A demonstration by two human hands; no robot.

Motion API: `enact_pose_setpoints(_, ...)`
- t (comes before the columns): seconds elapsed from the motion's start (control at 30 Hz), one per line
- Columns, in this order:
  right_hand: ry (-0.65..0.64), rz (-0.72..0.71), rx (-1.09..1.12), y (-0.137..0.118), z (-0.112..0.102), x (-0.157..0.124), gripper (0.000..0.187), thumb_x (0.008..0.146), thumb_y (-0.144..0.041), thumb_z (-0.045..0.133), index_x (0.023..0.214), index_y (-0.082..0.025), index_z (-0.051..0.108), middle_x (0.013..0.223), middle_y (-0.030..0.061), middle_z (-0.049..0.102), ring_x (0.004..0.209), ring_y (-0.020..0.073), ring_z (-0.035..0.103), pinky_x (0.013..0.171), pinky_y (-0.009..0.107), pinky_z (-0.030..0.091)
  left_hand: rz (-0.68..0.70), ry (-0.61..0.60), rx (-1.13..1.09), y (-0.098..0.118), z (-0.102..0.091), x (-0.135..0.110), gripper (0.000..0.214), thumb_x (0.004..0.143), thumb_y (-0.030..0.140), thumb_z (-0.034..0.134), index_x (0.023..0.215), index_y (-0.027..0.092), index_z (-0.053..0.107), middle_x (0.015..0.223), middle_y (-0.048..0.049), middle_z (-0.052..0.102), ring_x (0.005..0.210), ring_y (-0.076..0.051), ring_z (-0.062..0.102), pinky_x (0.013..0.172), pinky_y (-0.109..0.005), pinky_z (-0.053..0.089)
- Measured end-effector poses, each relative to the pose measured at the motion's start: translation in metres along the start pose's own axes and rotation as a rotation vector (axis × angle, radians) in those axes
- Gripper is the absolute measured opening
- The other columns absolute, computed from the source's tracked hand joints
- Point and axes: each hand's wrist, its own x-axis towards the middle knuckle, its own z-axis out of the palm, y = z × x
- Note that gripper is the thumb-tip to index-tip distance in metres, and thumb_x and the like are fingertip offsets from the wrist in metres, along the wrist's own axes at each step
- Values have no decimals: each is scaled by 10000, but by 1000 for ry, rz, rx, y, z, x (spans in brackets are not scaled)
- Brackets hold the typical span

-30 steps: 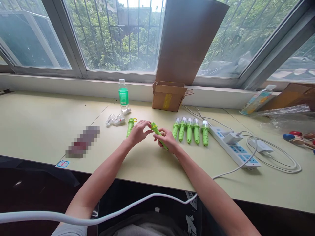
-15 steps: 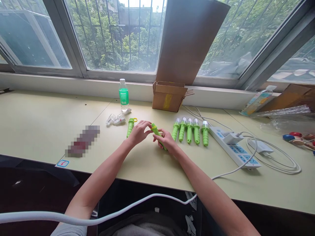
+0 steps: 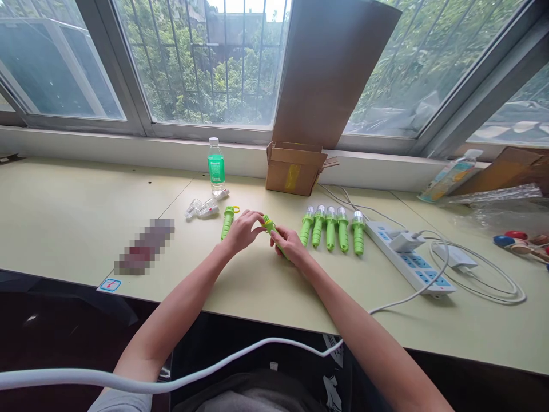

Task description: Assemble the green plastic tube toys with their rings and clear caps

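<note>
My right hand (image 3: 290, 243) is wrapped round the ribbed handle of a green flashlight body (image 3: 269, 224), which tilts up toward the left. At its threaded, uncapped top sits a yellow ring, and the thumb and fingers of my left hand (image 3: 242, 230) pinch there. My left hand partly hides a second green flashlight body (image 3: 227, 222), with a yellow ring (image 3: 236, 209) beside its top. Several clear plastic caps (image 3: 208, 208) lie behind it to the left. To the right, several green flashlights with clear caps (image 3: 330, 229) lie in a row.
A green-labelled bottle (image 3: 216, 167) and a small cardboard box (image 3: 294, 169) stand at the back. On the right are a white power strip (image 3: 409, 260) with plugs and looping cables. A blurred-out item (image 3: 144, 247) lies left. A white cable (image 3: 240, 350) crosses in front of the table.
The fingers of my right hand have shifted slightly on the green flashlight body, the thumb now higher along it. My left hand keeps its pinch at the threaded top.
</note>
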Motion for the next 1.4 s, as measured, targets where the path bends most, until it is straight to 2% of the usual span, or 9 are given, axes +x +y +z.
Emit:
enact_pose_setpoints(0.23, 34, 65, 11, 1, 1, -2, 433, 681, -439, 697, 977, -214, 476, 615, -56, 571, 341, 77, 439, 304, 207, 348, -17, -56, -20, 1, -2, -2, 138, 805, 229, 624, 906, 195, 536, 1146, -56, 585, 1064, -189, 557, 853, -354, 486)
enact_pose_setpoints(0.37, 29, 59, 36, 0, 0, -2, 390, 703, -463, 666, 937, -205, 491, 645, -43, 571, 345, 84, 462, 292, 211, 343, -19, -99, -12, 0, -2, -2, 253, 753, 191, 672, 959, 199, 526, 1179, -68, 561, 1092, -207, 539, 834, -360, 496)
enact_pose_setpoints(0.6, 36, -4, -29, 0, 0, 0, 404, 740, -494, 620, 995, -186, 564, 714, 6, 590, 459, 110, 527, 376, 229, 400, -6, -34, 34, 1, -1, -1, 161, 785, 124, 617, 902, 196, 533, 1100, -41, 607, 1045, -185, 558, 859, -357, 483)
enact_pose_setpoints(0.8, 123, -119, -275, -4, 1, -3, 339, 834, -500, 492, 812, -183, 611, 642, -2, 561, 482, 100, 485, 490, 243, 401, 1, 10, 76, 0, 0, -1, 101, 803, 173, 620, 872, 196, 549, 1050, -32, 632, 1012, -180, 568, 872, -348, 475)
enact_pose_setpoints(0.87, 135, -115, -317, -3, 1, -3, 332, 821, -497, 513, 846, -182, 614, 630, -4, 576, 478, 104, 476, 494, 248, 386, 1, 3, 76, 1, 0, -1, 105, 807, 194, 621, 883, 197, 548, 1052, -31, 629, 1015, -179, 567, 856, -342, 480)
enact_pose_setpoints(1.03, 154, -118, -301, 1, 3, -3, 364, 702, -444, 661, 948, -190, 575, 738, 16, 641, 563, 135, 539, 518, 258, 416, -25, -35, 83, 3, -1, -2, 188, 784, 178, 642, 942, 197, 543, 1098, -46, 607, 1049, -199, 556, 825, -352, 486)
enact_pose_setpoints(1.2, 146, -40, -178, -1, 4, -4, 358, 714, -493, 627, 918, -207, 556, 783, 18, 631, 416, 99, 464, 373, 254, 377, -13, 6, 75, 3, -1, -1, 118, 814, 176, 604, 917, 198, 551, 1075, -40, 622, 1025, -186, 566, 843, -352, 482)
enact_pose_setpoints(1.3, 146, -67, -176, -6, 3, -3, 369, 724, -521, 608, 901, -198, 596, 737, 17, 600, 483, 117, 500, 415, 254, 421, -5, 28, 85, 2, -2, 0, 71, 833, 216, 591, 898, 200, 566, 1046, -44, 632, 1006, -187, 575, 871, -370, 471)
enact_pose_setpoints(1.4, 125, -102, -234, -9, 2, -3, 353, 774, -538, 544, 769, -190, 603, 645, 7, 563, 495, 112, 486, 469, 247, 428, -6, 37, 96, 2, -3, 0, 79, 831, 247, 600, 888, 202, 570, 1032, -47, 634, 1003, -193, 575, 902, -390, 455)
